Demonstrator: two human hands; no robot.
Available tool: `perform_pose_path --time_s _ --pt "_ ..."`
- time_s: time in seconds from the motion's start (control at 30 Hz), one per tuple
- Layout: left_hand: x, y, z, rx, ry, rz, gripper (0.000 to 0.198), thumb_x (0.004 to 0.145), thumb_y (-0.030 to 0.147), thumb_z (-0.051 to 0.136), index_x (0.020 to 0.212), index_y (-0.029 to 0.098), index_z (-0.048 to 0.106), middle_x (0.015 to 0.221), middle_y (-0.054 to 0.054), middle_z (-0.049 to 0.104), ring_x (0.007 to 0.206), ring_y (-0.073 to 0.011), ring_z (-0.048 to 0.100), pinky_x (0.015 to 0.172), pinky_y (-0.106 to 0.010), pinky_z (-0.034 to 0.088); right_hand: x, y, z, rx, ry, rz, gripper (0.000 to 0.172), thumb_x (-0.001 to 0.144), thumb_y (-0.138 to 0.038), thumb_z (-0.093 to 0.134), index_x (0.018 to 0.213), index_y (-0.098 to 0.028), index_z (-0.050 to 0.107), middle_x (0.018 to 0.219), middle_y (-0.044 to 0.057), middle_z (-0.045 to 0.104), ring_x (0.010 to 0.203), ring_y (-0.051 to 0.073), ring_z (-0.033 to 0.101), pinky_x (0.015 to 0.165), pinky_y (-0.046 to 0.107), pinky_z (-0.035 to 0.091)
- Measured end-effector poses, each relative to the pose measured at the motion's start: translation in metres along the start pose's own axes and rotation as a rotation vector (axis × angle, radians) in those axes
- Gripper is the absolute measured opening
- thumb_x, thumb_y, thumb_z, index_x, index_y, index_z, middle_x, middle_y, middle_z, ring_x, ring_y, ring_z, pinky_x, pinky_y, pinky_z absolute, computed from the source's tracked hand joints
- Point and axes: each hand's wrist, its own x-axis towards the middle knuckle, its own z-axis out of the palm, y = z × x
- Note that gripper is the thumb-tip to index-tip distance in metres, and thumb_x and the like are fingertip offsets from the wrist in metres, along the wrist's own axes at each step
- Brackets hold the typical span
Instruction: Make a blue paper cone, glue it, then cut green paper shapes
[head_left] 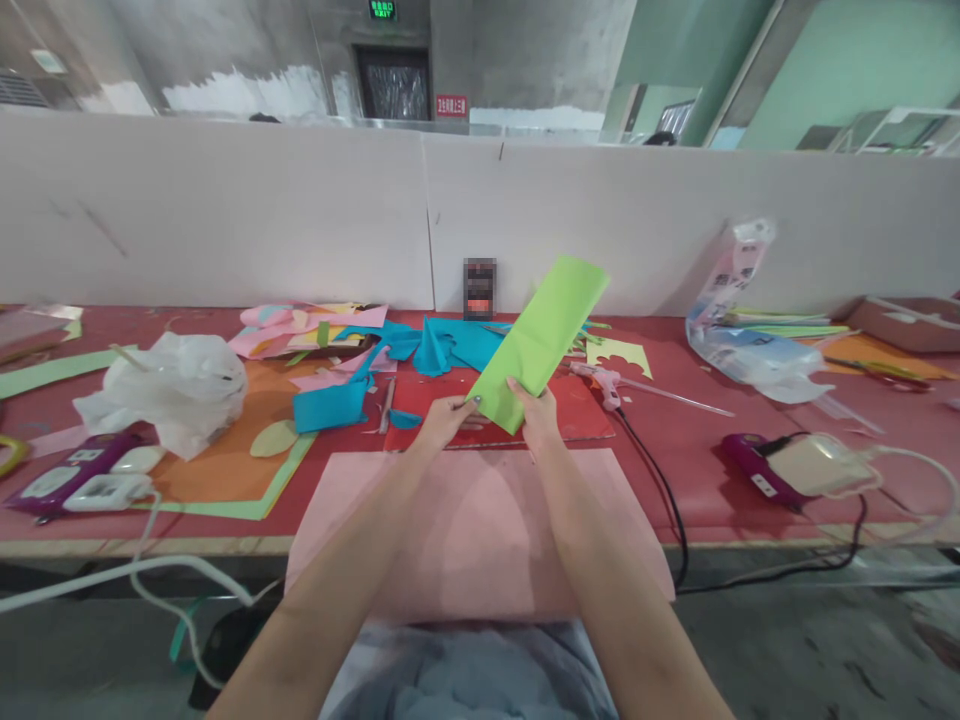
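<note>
A long sheet of bright green paper point(546, 335) slants up and to the right above the table, with a faint crease across it. My right hand point(537, 412) grips its lower edge, thumb on top. At the lower left corner, my left hand point(448, 418) pinches the same sheet between thumb and fingers. Beneath both hands lies a red board point(581, 425). Closer to me, a pink sheet point(480, 530) hangs over the table edge. Blue paper pieces point(435, 350) are heaped behind my left hand.
A pink hot glue gun point(604, 382) with a black cord lies right of the board. Purple power strips point(765, 470) sit on both sides. A white plastic bag point(176, 385) stands left, a clear bag point(757, 345) right. A white partition point(300, 215) borders the table's back.
</note>
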Motion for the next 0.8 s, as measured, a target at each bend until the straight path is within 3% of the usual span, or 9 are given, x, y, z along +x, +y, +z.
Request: perform_pose_path --time_s 0.8 --pt "0.0004 -0.001 -0.0013 0.036 -0.021 0.006 0.042 0.067 0.047 0.064 0.087 0.01 0.064 0.074 -0.008 0.07 0.072 -0.0232 0.067 0.072 -0.037 0.053 -0.0033 -0.0052 0.0026 -0.034 0.034 0.021 0.042 0.047 -0.024 0.079 0.084 -0.015 0.064 0.089 0.005 0.07 0.08 0.019 0.065 0.068 0.029 0.056"
